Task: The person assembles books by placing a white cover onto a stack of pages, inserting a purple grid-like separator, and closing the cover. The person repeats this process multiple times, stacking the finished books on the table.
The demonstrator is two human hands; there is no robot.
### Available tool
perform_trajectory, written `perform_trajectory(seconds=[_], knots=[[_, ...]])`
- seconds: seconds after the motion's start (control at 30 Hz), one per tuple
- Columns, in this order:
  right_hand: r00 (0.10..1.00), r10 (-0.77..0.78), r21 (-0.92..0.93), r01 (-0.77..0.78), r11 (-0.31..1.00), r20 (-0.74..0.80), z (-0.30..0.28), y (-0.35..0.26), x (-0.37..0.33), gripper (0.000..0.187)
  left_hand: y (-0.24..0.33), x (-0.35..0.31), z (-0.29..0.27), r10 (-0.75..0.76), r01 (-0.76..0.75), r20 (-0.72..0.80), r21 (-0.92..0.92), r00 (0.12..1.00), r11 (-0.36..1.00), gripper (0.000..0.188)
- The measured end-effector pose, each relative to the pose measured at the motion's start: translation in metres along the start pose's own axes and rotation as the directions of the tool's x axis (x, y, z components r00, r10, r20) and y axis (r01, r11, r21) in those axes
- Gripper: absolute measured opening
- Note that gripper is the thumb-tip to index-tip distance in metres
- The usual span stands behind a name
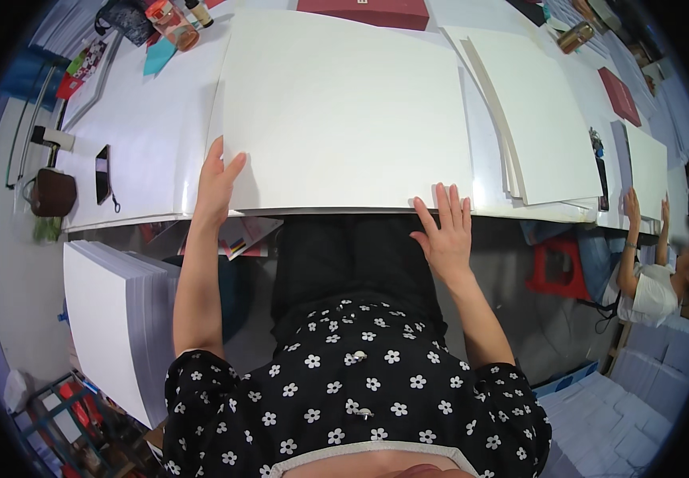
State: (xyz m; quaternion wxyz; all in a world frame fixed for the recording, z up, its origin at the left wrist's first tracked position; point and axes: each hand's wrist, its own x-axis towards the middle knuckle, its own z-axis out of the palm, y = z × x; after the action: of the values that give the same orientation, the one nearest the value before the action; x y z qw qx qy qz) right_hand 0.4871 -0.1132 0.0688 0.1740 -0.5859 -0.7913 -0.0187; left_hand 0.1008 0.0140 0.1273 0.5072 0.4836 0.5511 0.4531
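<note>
A large white sheet of board (pixel 344 111) lies flat in front of me on the white table, its near edge close to the table's front edge. My left hand (pixel 219 185) rests at the sheet's left edge, fingers stretched out along it and the thumb apart, touching the border. Near the front right corner, my right hand (pixel 446 231) lies with spread fingers, the fingertips on the sheet. Neither hand is closed around anything. To the right, a small pile of white boards (pixel 540 119) sits slightly fanned.
A phone (pixel 103 174) lies on the table's left side, near a brown pouch (pixel 51 193). An orange-lidded jar (pixel 173 28) and a red box (pixel 364 12) stand at the back. A tall stack of white boards (pixel 101 319) is at my lower left. Another person (pixel 651 287) works at far right.
</note>
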Motion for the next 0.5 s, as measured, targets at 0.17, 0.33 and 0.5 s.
perform_trajectory(seconds=[0.17, 0.33, 0.5], knots=[[1.000, -0.021, -0.027, 0.020, 0.999, -0.008, 0.000, -0.001, 0.002, 0.078, -0.019, 0.006, -0.006, 0.100, -0.097, -0.032, 0.089, 0.994, 0.991, 0.048], [1.000, -0.025, -0.052, 0.025, 0.998, -0.001, 0.002, -0.001, 0.001, 0.075, -0.032, 0.012, -0.009, 0.146, -0.107, -0.095, 0.334, 0.985, 0.937, 0.053], [0.999, -0.043, -0.055, 0.042, 0.998, -0.019, 0.006, -0.001, 0.002, 0.072, -0.037, 0.011, -0.014, 0.186, -0.152, -0.061, 0.362, 0.981, 0.920, 0.061]])
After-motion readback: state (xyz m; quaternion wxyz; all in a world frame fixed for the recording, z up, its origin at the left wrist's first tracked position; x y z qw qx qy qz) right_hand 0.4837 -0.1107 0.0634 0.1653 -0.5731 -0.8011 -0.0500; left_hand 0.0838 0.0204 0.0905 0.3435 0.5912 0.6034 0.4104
